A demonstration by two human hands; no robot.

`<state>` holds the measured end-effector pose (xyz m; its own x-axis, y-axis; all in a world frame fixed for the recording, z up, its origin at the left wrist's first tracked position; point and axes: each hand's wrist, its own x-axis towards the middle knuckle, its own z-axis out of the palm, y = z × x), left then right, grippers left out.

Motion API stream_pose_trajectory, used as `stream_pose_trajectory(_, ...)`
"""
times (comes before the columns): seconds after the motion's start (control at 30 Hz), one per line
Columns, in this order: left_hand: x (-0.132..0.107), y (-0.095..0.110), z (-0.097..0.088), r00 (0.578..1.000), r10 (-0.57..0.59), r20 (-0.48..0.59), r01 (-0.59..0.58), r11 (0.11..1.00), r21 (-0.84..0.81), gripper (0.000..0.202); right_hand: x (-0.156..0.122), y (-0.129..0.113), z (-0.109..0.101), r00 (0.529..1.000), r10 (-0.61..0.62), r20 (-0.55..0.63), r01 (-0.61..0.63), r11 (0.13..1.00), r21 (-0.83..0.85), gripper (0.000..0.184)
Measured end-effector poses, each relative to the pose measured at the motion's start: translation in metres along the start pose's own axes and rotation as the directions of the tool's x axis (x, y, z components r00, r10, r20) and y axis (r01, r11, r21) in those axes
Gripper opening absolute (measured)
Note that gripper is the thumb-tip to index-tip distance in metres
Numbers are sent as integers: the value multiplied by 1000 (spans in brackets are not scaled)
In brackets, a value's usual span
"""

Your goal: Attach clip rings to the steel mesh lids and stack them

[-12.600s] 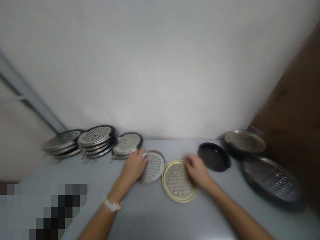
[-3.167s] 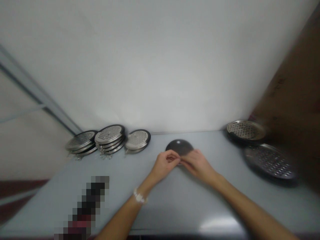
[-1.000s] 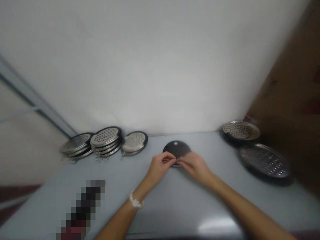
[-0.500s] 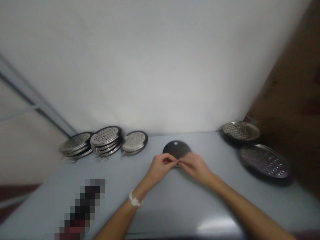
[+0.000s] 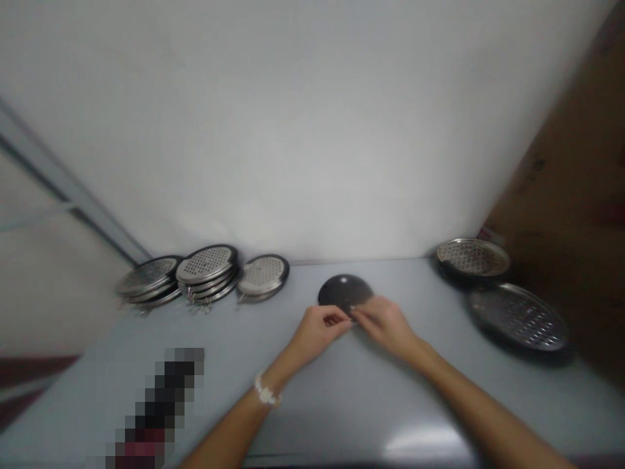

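Observation:
A round dark disc (image 5: pixel 342 290) lies on the grey table, its near edge partly hidden by my hands. My left hand (image 5: pixel 316 331) is at the disc's near side, thumb and fingers pinched together around something too small to make out. Just to its right, my right hand (image 5: pixel 387 324) also has its fingertips pressed together over the near right part of the disc. A tiny pale bit shows at its fingertips, too blurred to name. The two sets of fingertips are close but slightly apart.
Left of the disc stand two stacks of round perforated metal discs (image 5: pixel 208 266) with dark rims, and another such disc (image 5: pixel 263 275). Small loops hang from their near edges. At right lie a silvery perforated disc (image 5: pixel 472 257) and a larger one (image 5: pixel 517 316). A white wall (image 5: pixel 312 130) rises behind.
My fingertips were meeting at one small spot and have now parted slightly. The left fingers have shifted a little right and down. The disc has stayed in place.

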<state>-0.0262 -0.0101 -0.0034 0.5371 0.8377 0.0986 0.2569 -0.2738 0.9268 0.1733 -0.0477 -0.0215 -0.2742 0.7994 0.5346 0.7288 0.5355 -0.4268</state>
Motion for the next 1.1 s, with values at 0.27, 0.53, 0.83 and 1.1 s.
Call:
stream_pose_trajectory(0.27, 1, -9, 5, 991, -125, 37, 131, 965, -229, 23, 0, -1, 0, 999, -11, 46, 9, 999, 38, 31)
stream_pose_trajectory(0.53, 1, -9, 7, 994, -101, 33, 106, 976, -192, 24, 0, -1, 0, 996, -5, 89, 2, 1000, 27, 32)
stream_pose_trajectory(0.83, 1, -5, 6, 988, 78, -131, -71, 996, 58, 18, 1, -4, -1, 990, 5, 140, -13, 998, 59, 31)
stream_pose_trajectory(1.1, -2, -3, 8, 987, 131, -90, -121, 987, 108, 19, 1, -6, -1, 986, 18, 167, -28, 998, 63, 33)
